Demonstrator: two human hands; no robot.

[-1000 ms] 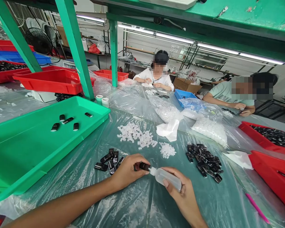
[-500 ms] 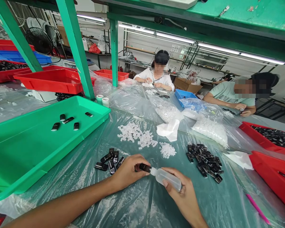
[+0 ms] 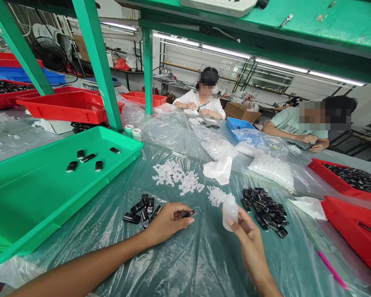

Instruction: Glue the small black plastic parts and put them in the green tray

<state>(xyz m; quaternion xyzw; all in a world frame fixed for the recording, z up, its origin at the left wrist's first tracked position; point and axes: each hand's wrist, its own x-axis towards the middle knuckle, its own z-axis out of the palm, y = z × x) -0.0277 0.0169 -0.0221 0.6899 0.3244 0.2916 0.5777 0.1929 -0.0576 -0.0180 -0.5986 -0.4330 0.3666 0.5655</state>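
Observation:
Between the thumb and fingers of my left hand (image 3: 170, 220) is a small black plastic casing (image 3: 188, 213), partly hidden by the fingers. My right hand (image 3: 250, 235) grips a translucent squeeze bottle (image 3: 230, 214), its nozzle end pointing up and apart from the casing. Several black casings (image 3: 144, 208) lie just left of my left hand. A larger heap of black casings (image 3: 264, 210) is right of the bottle. Beyond my hands are piles of small white pieces (image 3: 177, 177) and a pile of finer white bits (image 3: 215, 195).
A green tray (image 3: 49, 231) at left holds several black casings. Red trays (image 3: 352, 231) stand at right, near a pink stick (image 3: 332, 270). Clear bags of white pieces (image 3: 273, 171) and a white tissue (image 3: 219, 170) lie farther back. Two people sit across the table; green posts (image 3: 95, 62) rise at left.
The bottle's nozzle has come away from the casing. My right hand has moved right and turned the bottle upright. My left hand has tilted the casing while staying in about the same place.

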